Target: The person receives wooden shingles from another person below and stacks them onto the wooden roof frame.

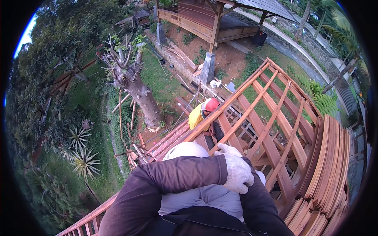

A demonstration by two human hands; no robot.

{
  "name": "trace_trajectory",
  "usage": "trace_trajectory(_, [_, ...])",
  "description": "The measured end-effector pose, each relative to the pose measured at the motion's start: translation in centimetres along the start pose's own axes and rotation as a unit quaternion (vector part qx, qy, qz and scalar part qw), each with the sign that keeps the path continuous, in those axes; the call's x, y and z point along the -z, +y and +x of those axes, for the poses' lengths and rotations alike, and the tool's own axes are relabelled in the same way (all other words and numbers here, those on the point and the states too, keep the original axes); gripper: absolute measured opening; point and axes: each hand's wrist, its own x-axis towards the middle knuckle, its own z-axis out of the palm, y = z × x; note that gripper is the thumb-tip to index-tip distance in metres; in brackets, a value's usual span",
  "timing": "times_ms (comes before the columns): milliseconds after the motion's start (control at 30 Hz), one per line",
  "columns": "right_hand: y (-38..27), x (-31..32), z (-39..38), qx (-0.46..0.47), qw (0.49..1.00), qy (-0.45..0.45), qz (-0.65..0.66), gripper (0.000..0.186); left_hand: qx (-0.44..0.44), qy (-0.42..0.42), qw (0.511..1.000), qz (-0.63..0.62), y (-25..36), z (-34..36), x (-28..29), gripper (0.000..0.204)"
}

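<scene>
The open timber roof frame (280, 120) is the thing nearest the hands, spreading ahead and to the right of the person. Along its right edge stands a thick stack of wooden strips (330, 153); by its left edge, lower down, a co-worker in a yellow shirt (195, 117) bends. At its near edge, the gloved left hand (239, 174) lies bent across the right sleeve (256, 192); whether it grips the cloth, I cannot tell. The gloved right hand (229, 149) is loosely curled, its grasp unclear. This looks like a pause; any next move calls for uncrossing the arms.
</scene>
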Motion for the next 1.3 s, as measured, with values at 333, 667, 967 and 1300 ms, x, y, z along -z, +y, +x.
trace_trajectory(333, [5.3,0.6,3.6,0.008,0.999,-0.031,0.011,0.080,0.008,0.006,1.000,0.006,0.2,-0.1,0.2,0.041])
trace_trajectory(667, [1.9,-0.1,1.3,0.024,1.000,-0.003,0.008,0.080,0.026,-0.012,1.000,0.011,0.4,-0.4,0.4,0.042])
trace_trajectory(967, [0.1,-0.8,0.4,-0.047,0.994,-0.038,0.093,0.072,0.021,0.001,1.000,-0.007,-0.4,0.0,-0.7,0.049])
trace_trajectory(1300, [7.1,0.3,4.2,-0.008,0.996,-0.046,0.080,0.072,0.010,0.011,1.000,-0.014,-0.6,0.7,-1.0,0.053])
